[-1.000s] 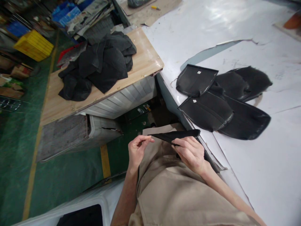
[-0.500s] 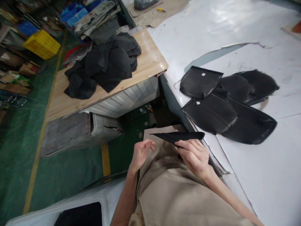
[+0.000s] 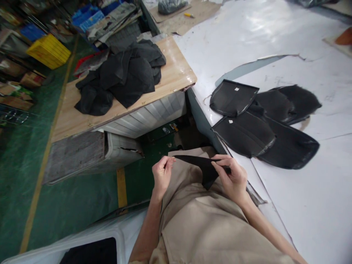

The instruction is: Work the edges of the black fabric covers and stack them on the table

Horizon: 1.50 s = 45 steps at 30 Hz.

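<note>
The thin, flexible black fabric piece (image 3: 205,170) is located between the left hand (image 3: 161,174) and the right hand (image 3: 233,178), above the lap of the person's beige garment (image 3: 203,220). Its narrow end meets the fingertips of the left hand; its opposite end lies at the fingers of the right hand. The piece is matt and dark, with a long upper edge running nearly straight from hand to hand. It tapers to a slender point at the left, and widens toward the right, where a flap hangs below the edge. The left hand is closed, thumb and index finger pressed together at the tapered tip; the remaining fingers are curled. The right hand pinches the upper edge between thumb and index finger, with the other fingers bent. Both forearms extend upward from the bottom of the view and converge toward the piece. To the right of the right hand, overlapping black panels with stitched or bound edges (image 3: 243,134) rest on the white-covered table (image 3: 308,194); two carry small white tags. Beyond the left hand, a crumpled heap of black fabric (image 3: 129,73) rests on the light wooden board (image 3: 178,62).
</note>
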{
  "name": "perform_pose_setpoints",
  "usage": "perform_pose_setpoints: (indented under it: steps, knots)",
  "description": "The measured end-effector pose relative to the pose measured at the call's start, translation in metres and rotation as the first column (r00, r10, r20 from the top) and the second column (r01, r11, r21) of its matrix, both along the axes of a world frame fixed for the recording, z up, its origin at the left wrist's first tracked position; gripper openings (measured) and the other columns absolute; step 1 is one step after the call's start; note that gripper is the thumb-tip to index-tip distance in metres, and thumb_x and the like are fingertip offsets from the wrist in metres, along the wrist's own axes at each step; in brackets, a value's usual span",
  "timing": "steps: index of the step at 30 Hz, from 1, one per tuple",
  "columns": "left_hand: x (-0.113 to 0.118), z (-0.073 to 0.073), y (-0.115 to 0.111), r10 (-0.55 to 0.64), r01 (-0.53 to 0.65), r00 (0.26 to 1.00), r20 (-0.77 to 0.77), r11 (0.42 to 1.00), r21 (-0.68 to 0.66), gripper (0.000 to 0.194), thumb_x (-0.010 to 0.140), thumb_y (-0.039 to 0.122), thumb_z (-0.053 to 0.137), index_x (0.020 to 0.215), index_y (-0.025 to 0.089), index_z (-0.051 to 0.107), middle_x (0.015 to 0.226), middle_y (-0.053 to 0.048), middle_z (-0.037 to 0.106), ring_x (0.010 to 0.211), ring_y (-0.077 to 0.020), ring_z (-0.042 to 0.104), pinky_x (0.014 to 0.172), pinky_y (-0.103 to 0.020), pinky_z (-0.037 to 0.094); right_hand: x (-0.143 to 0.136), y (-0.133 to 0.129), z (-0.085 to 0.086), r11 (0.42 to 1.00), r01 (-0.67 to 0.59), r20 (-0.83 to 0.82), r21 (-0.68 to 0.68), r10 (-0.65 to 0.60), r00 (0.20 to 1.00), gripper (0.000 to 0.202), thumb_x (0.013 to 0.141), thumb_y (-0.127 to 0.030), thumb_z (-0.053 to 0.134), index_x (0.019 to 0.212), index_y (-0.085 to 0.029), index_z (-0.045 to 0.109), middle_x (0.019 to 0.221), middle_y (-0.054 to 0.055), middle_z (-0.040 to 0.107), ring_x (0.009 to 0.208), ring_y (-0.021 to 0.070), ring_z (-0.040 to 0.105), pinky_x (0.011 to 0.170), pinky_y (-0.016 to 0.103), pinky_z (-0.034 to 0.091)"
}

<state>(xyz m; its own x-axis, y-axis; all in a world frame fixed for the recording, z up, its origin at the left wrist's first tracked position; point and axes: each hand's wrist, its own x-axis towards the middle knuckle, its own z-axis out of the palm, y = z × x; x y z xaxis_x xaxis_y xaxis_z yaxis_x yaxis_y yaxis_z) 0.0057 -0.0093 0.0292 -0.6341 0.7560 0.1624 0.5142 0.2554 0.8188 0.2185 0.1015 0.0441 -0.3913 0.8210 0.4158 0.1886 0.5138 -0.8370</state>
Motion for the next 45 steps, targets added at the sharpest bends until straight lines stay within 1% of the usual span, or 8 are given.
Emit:
perform_pose_setpoints:
  steps: [5, 9, 11, 15, 18, 22, 25, 45]
  knots:
    - [0.008, 0.004, 0.015, -0.034, 0.045, 0.995, -0.098, 0.993, 0.111, 0.046, 0.087, 0.023, 0.061, 0.132, 0.021, 0.054, 0.099, -0.006, 0.066, 0.098, -0.0173, 0.063, 0.093, -0.032, 0.048, -0.004, -0.002, 0.0, 0.986, -0.004, -0.034, -0.168, -0.002, 0.999, 0.01, 0.088, -0.018, 0.064, 0.082, -0.022, 0.057, 0.094, 0.005, 0.069, 0.085, 0.0192, 0.066, 0.073, 0.033, 0.053]
    - [0.009, 0.001, 0.018, -0.032, 0.041, 0.997, -0.075, 0.992, 0.122, 0.012, 0.088, 0.027, 0.061, 0.088, 0.019, 0.07, 0.074, -0.001, 0.067, 0.079, -0.0157, 0.066, 0.08, -0.028, 0.051, -0.005, -0.003, 0.0, 0.976, -0.01, -0.036, -0.217, 0.002, 0.999, 0.01, 0.088, -0.019, 0.064, 0.081, -0.022, 0.057, 0.094, 0.005, 0.069, 0.085, 0.0186, 0.066, 0.074, 0.031, 0.052]
    - [0.009, 0.001, 0.02, 0.003, 0.011, 0.994, -0.109, 0.992, 0.128, 0.017, 0.088, 0.028, 0.063, 0.075, 0.018, 0.067, 0.066, 0.0, 0.063, 0.073, -0.0146, 0.064, 0.075, -0.025, 0.051, -0.005, -0.002, -0.001, 0.973, -0.007, -0.04, -0.232, -0.002, 0.999, 0.01, 0.088, -0.02, 0.064, 0.081, -0.021, 0.057, 0.094, 0.005, 0.068, 0.085, 0.0189, 0.066, 0.075, 0.032, 0.052]
    - [0.012, 0.009, 0.028, -0.059, 0.078, 0.992, -0.111, 0.981, 0.177, 0.032, 0.092, 0.029, 0.056, 0.123, 0.02, 0.058, 0.104, -0.007, 0.068, 0.097, -0.0179, 0.065, 0.088, -0.031, 0.05, -0.004, 0.001, -0.003, 0.963, -0.014, -0.047, -0.27, 0.001, 0.999, 0.01, 0.088, -0.022, 0.064, 0.08, -0.021, 0.058, 0.093, 0.005, 0.068, 0.087, 0.0197, 0.065, 0.078, 0.035, 0.052]
    - [0.018, 0.015, 0.037, -0.265, 0.287, 0.949, -0.173, 0.95, 0.12, 0.052, 0.09, 0.036, 0.059, 0.138, 0.021, 0.046, 0.129, -0.014, 0.058, 0.12, -0.0251, 0.055, 0.1, -0.04, 0.045, -0.006, 0.001, -0.003, 0.955, -0.04, -0.063, -0.295, 0.022, 0.998, 0.01, 0.088, -0.023, 0.064, 0.08, -0.021, 0.058, 0.092, 0.005, 0.069, 0.087, 0.0199, 0.065, 0.078, 0.035, 0.052]
    - [0.026, 0.012, 0.048, -0.494, 0.499, 0.837, -0.235, 0.866, -0.041, 0.023, 0.089, 0.04, 0.059, 0.093, 0.019, 0.069, 0.085, -0.007, 0.067, 0.085, -0.0204, 0.062, 0.079, -0.032, 0.047, -0.008, 0.002, -0.002, 0.942, -0.083, -0.11, -0.327, 0.049, 0.993, 0.01, 0.088, -0.023, 0.064, 0.081, -0.021, 0.058, 0.092, 0.005, 0.068, 0.088, 0.0196, 0.065, 0.078, 0.034, 0.052]
    - [0.03, 0.007, 0.051, -0.492, 0.497, 0.851, -0.183, 0.867, -0.019, 0.031, 0.092, 0.037, 0.056, 0.068, 0.018, 0.062, 0.063, -0.001, 0.056, 0.061, -0.0134, 0.052, 0.062, -0.027, 0.039, -0.007, 0.006, -0.003, 0.933, -0.096, -0.164, -0.347, 0.041, 0.986, 0.011, 0.086, -0.024, 0.066, 0.086, -0.021, 0.056, 0.098, 0.005, 0.066, 0.094, 0.0198, 0.063, 0.084, 0.035, 0.052]
    - [0.028, 0.014, 0.039, -0.421, 0.419, 0.906, 0.046, 0.907, 0.044, 0.021, 0.09, 0.028, 0.059, 0.073, 0.017, 0.062, 0.065, 0.001, 0.058, 0.061, -0.0105, 0.053, 0.061, -0.021, 0.04, -0.002, 0.013, -0.002, 0.753, -0.212, -0.224, -0.623, 0.088, 0.971, 0.019, 0.088, -0.032, 0.063, 0.076, -0.019, 0.057, 0.092, 0.005, 0.065, 0.089, 0.0191, 0.06, 0.078, 0.03, 0.046]
